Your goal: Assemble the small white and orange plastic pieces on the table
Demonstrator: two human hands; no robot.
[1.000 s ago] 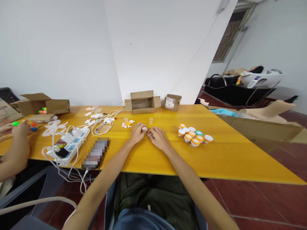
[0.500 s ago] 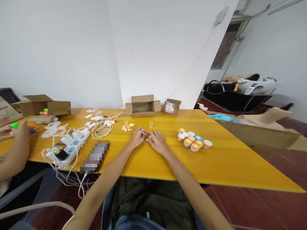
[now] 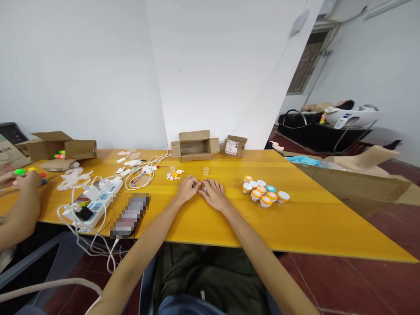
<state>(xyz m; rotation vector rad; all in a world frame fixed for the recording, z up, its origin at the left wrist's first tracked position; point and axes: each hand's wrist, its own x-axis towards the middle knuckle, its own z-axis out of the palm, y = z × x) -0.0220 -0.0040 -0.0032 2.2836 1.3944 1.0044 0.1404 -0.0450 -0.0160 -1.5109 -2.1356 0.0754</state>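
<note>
My left hand (image 3: 188,189) rests low over the table, its fingers curled toward my other hand. Whatever its fingertips close on is too small and hidden to make out. Right beside it, my right hand (image 3: 214,194) is bent with fingers and thumb drawn together. A small white piece (image 3: 204,189) shows by its thumb; its kind and whether it is gripped are unclear. A little beyond my hands stands a small clear cup (image 3: 206,171). To its left are small white and orange parts (image 3: 175,175) and another clear cup (image 3: 172,169).
Several clear jars with orange, white and teal lids (image 3: 261,190) stand to the right. An open cardboard box (image 3: 196,148) and a smaller box (image 3: 234,146) sit at the back. Leftward lie a power strip (image 3: 104,202), cables and a phone (image 3: 131,214). Another person's hand (image 3: 29,181) holds colourful pieces.
My fingertips have shifted slightly, and the clear item seen at my left fingers earlier is now mostly hidden. At far left, the other person's hands have moved a little around the colourful pieces.
</note>
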